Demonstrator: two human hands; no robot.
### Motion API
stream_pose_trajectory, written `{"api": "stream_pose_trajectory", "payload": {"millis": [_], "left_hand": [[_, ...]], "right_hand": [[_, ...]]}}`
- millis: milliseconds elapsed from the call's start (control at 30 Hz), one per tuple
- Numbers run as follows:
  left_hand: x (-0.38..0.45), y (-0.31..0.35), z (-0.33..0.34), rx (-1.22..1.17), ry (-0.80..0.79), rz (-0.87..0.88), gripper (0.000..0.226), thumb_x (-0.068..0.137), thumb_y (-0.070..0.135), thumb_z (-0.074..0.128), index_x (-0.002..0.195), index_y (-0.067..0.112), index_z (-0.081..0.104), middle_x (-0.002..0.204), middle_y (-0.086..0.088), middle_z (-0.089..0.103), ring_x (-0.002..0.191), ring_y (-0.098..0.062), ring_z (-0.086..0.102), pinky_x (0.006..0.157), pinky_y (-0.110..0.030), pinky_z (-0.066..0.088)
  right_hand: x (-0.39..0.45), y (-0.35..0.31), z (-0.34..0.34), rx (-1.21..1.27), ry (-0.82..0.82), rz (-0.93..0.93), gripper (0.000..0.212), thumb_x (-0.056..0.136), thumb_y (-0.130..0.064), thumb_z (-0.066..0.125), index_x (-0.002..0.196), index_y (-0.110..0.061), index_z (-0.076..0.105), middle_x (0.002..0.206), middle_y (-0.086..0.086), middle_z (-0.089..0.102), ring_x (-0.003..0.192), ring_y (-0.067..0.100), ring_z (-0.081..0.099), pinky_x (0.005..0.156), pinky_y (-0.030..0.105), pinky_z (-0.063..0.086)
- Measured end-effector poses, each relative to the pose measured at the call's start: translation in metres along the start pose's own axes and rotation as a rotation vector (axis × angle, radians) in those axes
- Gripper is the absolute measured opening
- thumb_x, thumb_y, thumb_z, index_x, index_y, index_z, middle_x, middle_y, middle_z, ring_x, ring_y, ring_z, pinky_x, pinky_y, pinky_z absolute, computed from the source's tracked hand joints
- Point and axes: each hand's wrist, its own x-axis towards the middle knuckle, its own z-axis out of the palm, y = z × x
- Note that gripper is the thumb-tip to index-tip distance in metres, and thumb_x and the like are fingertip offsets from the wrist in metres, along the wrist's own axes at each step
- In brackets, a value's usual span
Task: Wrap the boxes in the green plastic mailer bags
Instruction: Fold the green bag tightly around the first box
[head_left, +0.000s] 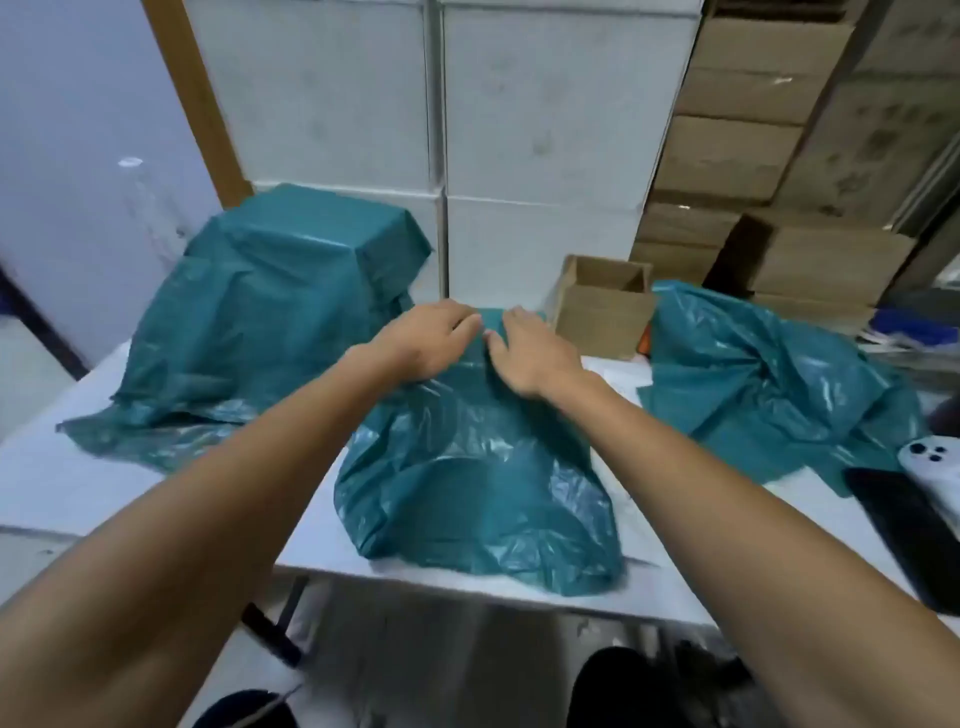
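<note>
A glossy, crinkled green bag (467, 467) lies humped over something boxy at the middle of the white table (67, 483), its loose skirt spilling to the front edge. Both hands press on its far top: the left hand (426, 338) with fingers fairly straight and close together, the right hand (524, 353) beside it, fingers bent onto the film; whether they pinch it I cannot tell. Toward the left back corner stands a wrapped box (280, 291), square-topped under taut plastic. A rumpled spare bag (769, 379) sprawls by the right edge, beside an open cardboard box (602, 306).
</note>
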Motion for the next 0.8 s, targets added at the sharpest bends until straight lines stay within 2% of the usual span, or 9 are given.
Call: {"api": "stream_pose_trajectory", "payload": {"millis": [133, 200, 300, 367, 433, 500, 600, 700, 800], "left_hand": [[-0.035, -0.008, 0.030, 0.055, 0.045, 0.032, 0.076, 0.096, 0.060, 0.024, 0.152, 0.017, 0.051, 0.160, -0.006, 0.048, 0.151, -0.030, 0.037, 0.124, -0.051, 0.027], [-0.061, -0.004, 0.035, 0.015, 0.112, 0.057, 0.071, 0.101, 0.057, 0.032, 0.155, 0.014, 0.048, 0.162, -0.010, 0.045, 0.153, -0.032, 0.034, 0.126, -0.050, 0.023], [-0.107, -0.007, 0.039, 0.039, 0.268, 0.203, 0.053, 0.100, 0.029, 0.059, 0.147, 0.005, 0.056, 0.153, -0.018, 0.052, 0.145, -0.038, 0.040, 0.124, -0.044, 0.027], [-0.137, -0.017, 0.046, 0.096, 0.320, 0.290, 0.047, 0.094, 0.020, 0.058, 0.139, 0.005, 0.062, 0.143, -0.015, 0.058, 0.135, -0.035, 0.048, 0.118, -0.042, 0.037], [-0.165, -0.028, 0.057, 0.132, 0.236, 0.313, 0.048, 0.091, 0.020, 0.051, 0.137, 0.010, 0.065, 0.138, -0.008, 0.062, 0.128, -0.029, 0.053, 0.108, -0.042, 0.048], [-0.179, -0.038, 0.065, 0.155, 0.054, 0.278, 0.057, 0.090, 0.022, 0.048, 0.145, 0.013, 0.058, 0.148, -0.006, 0.058, 0.131, -0.027, 0.050, 0.110, -0.041, 0.046], [-0.185, -0.047, 0.071, 0.125, -0.074, 0.175, 0.066, 0.094, 0.033, 0.046, 0.157, 0.014, 0.046, 0.163, -0.005, 0.044, 0.144, -0.029, 0.042, 0.121, -0.038, 0.034], [-0.173, -0.047, 0.068, 0.069, 0.099, 0.157, 0.065, 0.092, 0.039, 0.049, 0.151, 0.012, 0.053, 0.151, -0.007, 0.057, 0.135, -0.030, 0.051, 0.116, -0.038, 0.039], [-0.143, -0.043, 0.049, -0.086, 0.338, 0.133, 0.063, 0.096, 0.036, 0.061, 0.154, 0.014, 0.048, 0.155, -0.009, 0.050, 0.142, -0.031, 0.042, 0.121, -0.041, 0.033]], "right_hand": [[-0.039, 0.009, 0.017, 0.036, 0.125, -0.041, 0.060, 0.113, -0.045, 0.029, 0.161, -0.010, 0.038, 0.174, 0.013, 0.027, 0.161, 0.030, 0.022, 0.127, 0.052, 0.025], [-0.064, 0.012, 0.020, 0.057, 0.182, -0.082, 0.060, 0.114, -0.043, 0.031, 0.166, -0.014, 0.031, 0.178, 0.009, 0.019, 0.165, 0.027, 0.012, 0.130, 0.052, 0.016], [-0.107, 0.028, 0.020, 0.039, 0.297, -0.191, 0.055, 0.113, -0.036, 0.041, 0.164, -0.015, 0.039, 0.175, 0.008, 0.029, 0.163, 0.025, 0.019, 0.131, 0.047, 0.017], [-0.132, 0.046, 0.027, -0.015, 0.338, -0.313, 0.049, 0.110, -0.027, 0.050, 0.157, -0.012, 0.050, 0.165, 0.012, 0.046, 0.156, 0.031, 0.035, 0.128, 0.048, 0.027], [-0.151, 0.063, 0.039, -0.067, 0.364, -0.438, 0.042, 0.104, -0.020, 0.058, 0.145, -0.010, 0.061, 0.148, 0.013, 0.060, 0.138, 0.034, 0.054, 0.114, 0.053, 0.046], [-0.163, 0.075, 0.050, -0.119, 0.297, -0.505, 0.039, 0.103, -0.021, 0.055, 0.139, -0.011, 0.065, 0.139, 0.012, 0.065, 0.125, 0.034, 0.062, 0.099, 0.054, 0.055], [-0.169, 0.078, 0.058, -0.193, 0.191, -0.538, 0.053, 0.105, -0.035, 0.039, 0.150, -0.017, 0.060, 0.155, 0.013, 0.057, 0.131, 0.036, 0.060, 0.100, 0.051, 0.057], [-0.156, 0.071, 0.048, -0.205, 0.330, -0.506, 0.054, 0.101, -0.028, 0.059, 0.154, -0.018, 0.055, 0.160, 0.016, 0.050, 0.130, 0.040, 0.057, 0.096, 0.052, 0.057], [-0.136, 0.058, 0.027, -0.041, 0.421, -0.354, 0.076, 0.097, -0.032, 0.072, 0.164, -0.019, 0.038, 0.168, 0.017, 0.035, 0.147, 0.039, 0.041, 0.114, 0.054, 0.046]]}}
